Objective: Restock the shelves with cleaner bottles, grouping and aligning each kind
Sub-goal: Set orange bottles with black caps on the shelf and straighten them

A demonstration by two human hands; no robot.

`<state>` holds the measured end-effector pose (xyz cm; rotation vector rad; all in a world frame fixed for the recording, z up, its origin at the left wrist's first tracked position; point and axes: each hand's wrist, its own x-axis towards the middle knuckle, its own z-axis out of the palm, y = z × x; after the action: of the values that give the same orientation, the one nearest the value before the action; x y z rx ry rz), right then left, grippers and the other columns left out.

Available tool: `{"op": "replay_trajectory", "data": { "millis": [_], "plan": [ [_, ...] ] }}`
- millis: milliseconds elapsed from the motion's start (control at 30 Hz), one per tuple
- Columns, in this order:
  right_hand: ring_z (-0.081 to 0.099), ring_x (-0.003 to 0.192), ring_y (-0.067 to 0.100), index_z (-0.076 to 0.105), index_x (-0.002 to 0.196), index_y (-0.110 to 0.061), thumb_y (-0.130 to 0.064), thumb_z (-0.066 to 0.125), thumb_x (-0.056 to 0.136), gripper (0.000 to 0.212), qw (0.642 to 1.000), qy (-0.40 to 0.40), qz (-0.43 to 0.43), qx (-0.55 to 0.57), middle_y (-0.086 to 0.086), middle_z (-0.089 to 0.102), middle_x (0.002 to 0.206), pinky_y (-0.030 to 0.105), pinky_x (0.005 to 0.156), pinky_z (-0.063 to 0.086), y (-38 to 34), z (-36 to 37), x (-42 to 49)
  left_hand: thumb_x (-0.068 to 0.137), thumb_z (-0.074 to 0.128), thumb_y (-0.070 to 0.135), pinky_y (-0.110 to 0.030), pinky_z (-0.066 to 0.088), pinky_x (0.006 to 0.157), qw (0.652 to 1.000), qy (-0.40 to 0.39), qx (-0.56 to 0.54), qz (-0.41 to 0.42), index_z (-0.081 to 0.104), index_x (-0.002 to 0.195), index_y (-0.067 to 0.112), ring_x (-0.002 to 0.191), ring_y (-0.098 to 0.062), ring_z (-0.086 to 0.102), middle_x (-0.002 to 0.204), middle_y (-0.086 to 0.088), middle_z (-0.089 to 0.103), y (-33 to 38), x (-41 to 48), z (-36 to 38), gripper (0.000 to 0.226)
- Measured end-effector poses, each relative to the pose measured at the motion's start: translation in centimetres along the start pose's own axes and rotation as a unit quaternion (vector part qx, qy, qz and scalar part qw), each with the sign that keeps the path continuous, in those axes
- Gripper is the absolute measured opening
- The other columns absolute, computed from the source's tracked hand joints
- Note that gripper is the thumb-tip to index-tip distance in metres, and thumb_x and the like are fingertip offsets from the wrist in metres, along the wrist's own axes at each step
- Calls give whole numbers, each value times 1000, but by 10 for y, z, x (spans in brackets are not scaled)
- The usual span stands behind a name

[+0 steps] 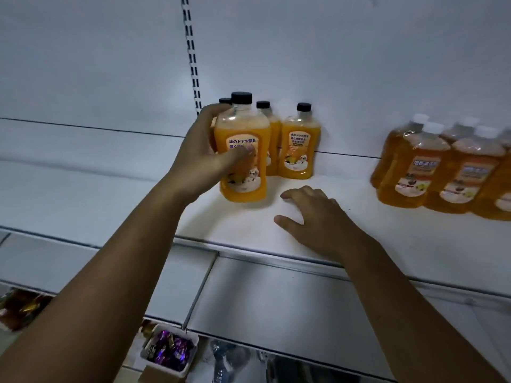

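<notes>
My left hand (pixel 206 153) is wrapped around an orange cleaner bottle with a black cap (pixel 244 167), which stands on the white shelf (pixel 345 189) in front of the others. Behind it are two more black-capped orange bottles, mostly hidden, and a third (pixel 299 145) stands free to the right against the back panel. My right hand (pixel 312 217) hovers palm down over the bare shelf, fingers spread, holding nothing. At the far right stands a group of several amber bottles with white caps (pixel 442 172).
The shelf's metal front edge (pixel 276 257) runs across below my hands. A slotted upright (pixel 190 53) divides the back panel. Lower down, a white tray of purple wrapped sweets (pixel 168 348) and other wrapped items (pixel 19 308) sit on lower shelves.
</notes>
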<state>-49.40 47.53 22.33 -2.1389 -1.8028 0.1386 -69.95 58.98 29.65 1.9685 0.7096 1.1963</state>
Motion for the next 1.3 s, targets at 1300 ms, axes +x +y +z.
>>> {"op": "replay_trajectory", "data": {
  "millis": [1300],
  "plan": [
    [37,146,12,51,147,-37,-66,49,98,57,999,-14,32,11,-14,44,159,44,124,25,7,10,9,79,87,49,-48,27,117,891,-123,418,126,47,147,33,133,-24,52,145,7,58,-27,111,17,81]
  ]
}}
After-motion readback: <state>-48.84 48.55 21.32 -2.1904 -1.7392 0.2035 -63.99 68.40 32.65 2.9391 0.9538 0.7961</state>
